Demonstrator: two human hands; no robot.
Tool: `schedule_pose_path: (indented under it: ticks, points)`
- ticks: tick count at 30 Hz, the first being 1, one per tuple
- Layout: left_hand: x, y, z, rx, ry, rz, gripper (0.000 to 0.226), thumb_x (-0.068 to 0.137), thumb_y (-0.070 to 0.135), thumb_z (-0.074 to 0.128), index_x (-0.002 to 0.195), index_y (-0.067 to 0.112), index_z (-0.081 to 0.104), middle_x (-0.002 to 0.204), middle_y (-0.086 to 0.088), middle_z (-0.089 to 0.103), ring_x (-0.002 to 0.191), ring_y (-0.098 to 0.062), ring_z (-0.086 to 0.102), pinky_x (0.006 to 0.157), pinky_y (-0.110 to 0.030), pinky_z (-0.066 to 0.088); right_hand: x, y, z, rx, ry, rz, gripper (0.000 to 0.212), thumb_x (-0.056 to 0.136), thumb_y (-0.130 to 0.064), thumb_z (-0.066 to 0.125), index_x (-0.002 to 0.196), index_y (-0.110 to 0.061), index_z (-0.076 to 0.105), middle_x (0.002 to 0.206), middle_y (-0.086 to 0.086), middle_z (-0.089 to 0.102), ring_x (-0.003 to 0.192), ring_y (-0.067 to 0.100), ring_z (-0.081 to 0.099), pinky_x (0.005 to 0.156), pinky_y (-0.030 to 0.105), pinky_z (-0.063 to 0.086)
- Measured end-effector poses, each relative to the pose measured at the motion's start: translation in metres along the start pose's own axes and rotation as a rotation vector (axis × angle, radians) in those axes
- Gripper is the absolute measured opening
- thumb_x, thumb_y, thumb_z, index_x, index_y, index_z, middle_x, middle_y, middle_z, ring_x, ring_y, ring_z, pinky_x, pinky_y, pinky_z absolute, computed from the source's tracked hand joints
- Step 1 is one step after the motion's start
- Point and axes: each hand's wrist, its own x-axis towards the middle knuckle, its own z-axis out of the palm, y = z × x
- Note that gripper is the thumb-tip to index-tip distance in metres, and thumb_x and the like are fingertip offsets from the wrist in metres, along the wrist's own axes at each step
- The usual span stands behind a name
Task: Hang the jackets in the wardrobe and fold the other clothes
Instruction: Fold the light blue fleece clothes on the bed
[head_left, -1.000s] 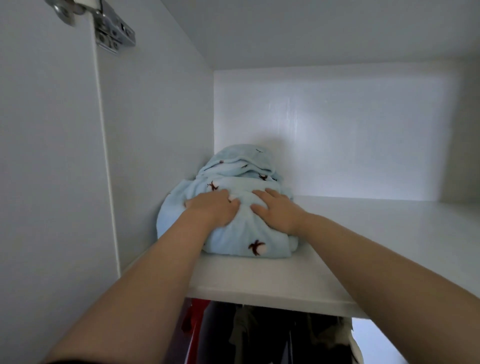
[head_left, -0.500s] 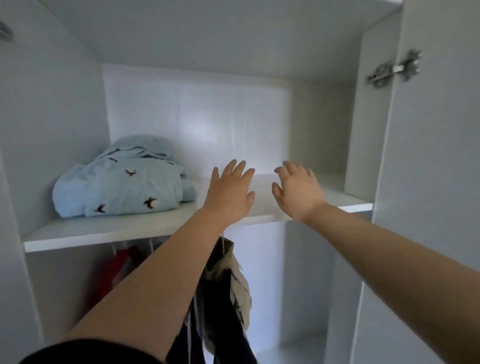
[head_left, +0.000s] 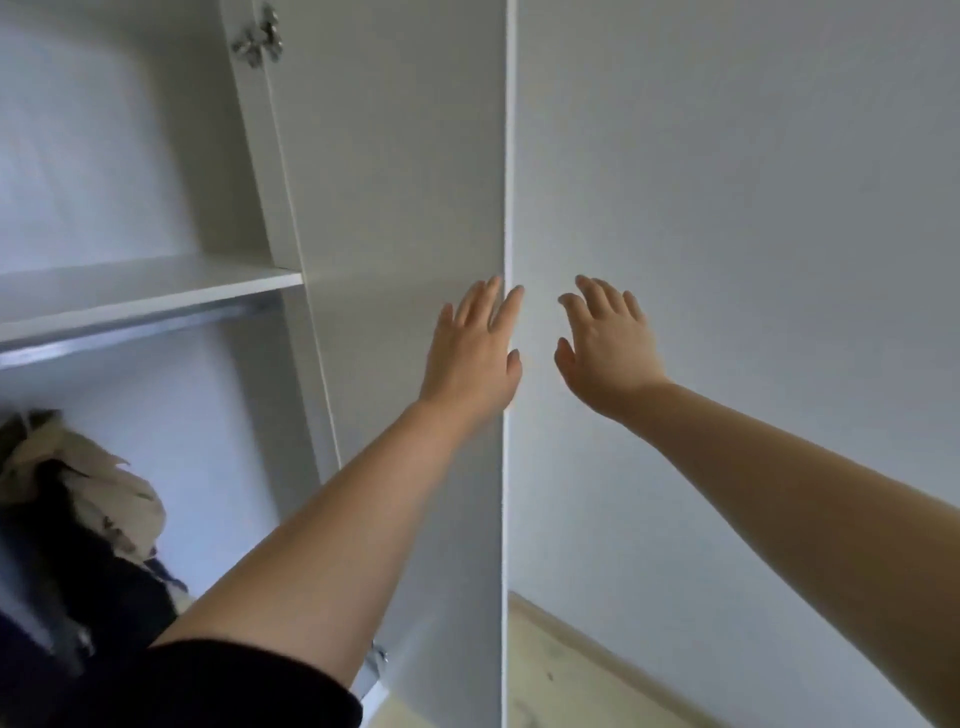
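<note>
My left hand (head_left: 475, 345) is stretched out with straight fingers, in front of the free edge of the open white wardrobe door (head_left: 405, 208). My right hand (head_left: 605, 343) hovers beside it, fingers spread, in front of the white wall, holding nothing. Whether either hand touches the door I cannot tell. Inside the wardrobe, hanging jackets (head_left: 78, 519), one dark and one beige, show at the lower left under the rail (head_left: 130, 332). The folded blue garment is out of view.
The white upper shelf (head_left: 145, 291) runs above the rail. A metal hinge (head_left: 257, 41) sits at the door's top. A plain white wall (head_left: 753, 208) fills the right, with pale floor and skirting (head_left: 571, 670) below.
Both hands left the folded blue garment on the shelf and swung right with my view. They now hover open by the door's edge, and the garment has dropped out of sight.
</note>
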Motion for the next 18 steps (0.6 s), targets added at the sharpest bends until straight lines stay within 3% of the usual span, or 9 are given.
schedule_pose_path:
  ticks: [10, 18]
  points:
    - [0.041, 0.239, 0.101, -0.227, -0.06, 0.225, 0.067, 0.095, 0.025, 0.046, 0.151, 0.018, 0.011, 0.16, -0.008, 0.009, 0.147, -0.025, 0.006, 0.117, -0.047, 0.013, -0.138, 0.216, -0.028, -0.154, -0.071, 0.299, 0.051, 0.092, -0.023, 0.046, 0.14, -0.007, 0.037, 0.152, 0.014, 0.029, 0.141, 0.028, 0.022, 0.117, 0.046, 0.014]
    - [0.101, 0.404, 0.215, -0.37, -0.101, 0.319, 0.071, 0.096, 0.025, 0.046, 0.152, 0.018, 0.005, 0.16, -0.008, 0.002, 0.148, -0.025, 0.0, 0.117, -0.046, 0.007, -0.192, 0.398, -0.012, -0.259, -0.123, 0.452, 0.056, 0.092, -0.022, 0.047, 0.144, -0.008, 0.029, 0.156, 0.015, 0.02, 0.145, 0.029, 0.014, 0.118, 0.045, 0.011]
